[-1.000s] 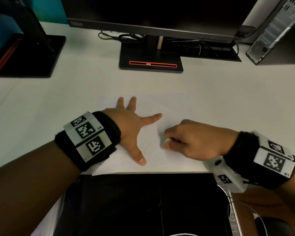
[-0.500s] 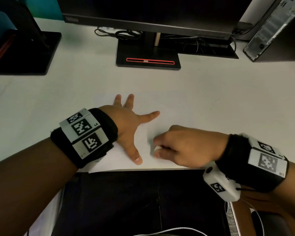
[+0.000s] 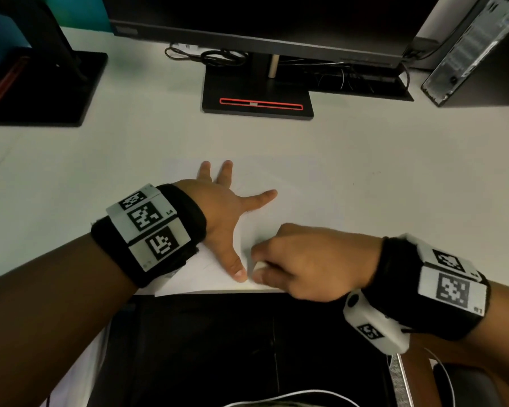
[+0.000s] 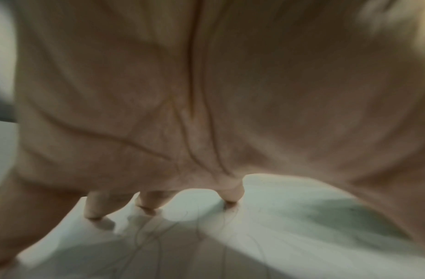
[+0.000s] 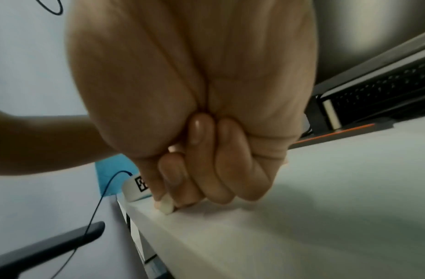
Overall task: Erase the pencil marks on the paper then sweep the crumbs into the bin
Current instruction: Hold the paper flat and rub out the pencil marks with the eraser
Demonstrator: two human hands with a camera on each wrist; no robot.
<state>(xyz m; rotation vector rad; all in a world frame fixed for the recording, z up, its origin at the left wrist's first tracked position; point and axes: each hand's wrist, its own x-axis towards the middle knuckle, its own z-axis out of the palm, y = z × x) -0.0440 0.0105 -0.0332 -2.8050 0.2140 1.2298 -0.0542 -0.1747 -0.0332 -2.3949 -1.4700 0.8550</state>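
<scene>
A white sheet of paper (image 3: 279,183) lies on the white desk near its front edge, with faint pencil lines (image 4: 158,237) on it. My left hand (image 3: 227,218) lies flat on the sheet with fingers spread, pressing it down. My right hand (image 3: 303,259) is curled and pinches a small white eraser (image 3: 257,265) between thumb and fingers. The eraser (image 5: 166,205) touches the paper close to the desk's front edge, right beside my left thumb. No bin can be told apart in these views.
A monitor stand (image 3: 257,96) with a red stripe sits at the back centre with cables behind it. A second dark stand (image 3: 41,86) is at back left, a computer case (image 3: 479,51) at back right. A dark area (image 3: 247,348) lies below the desk's front edge.
My right hand with the eraser has slid left and toward the front edge, ending next to my left thumb. My left hand has stayed flat on the paper.
</scene>
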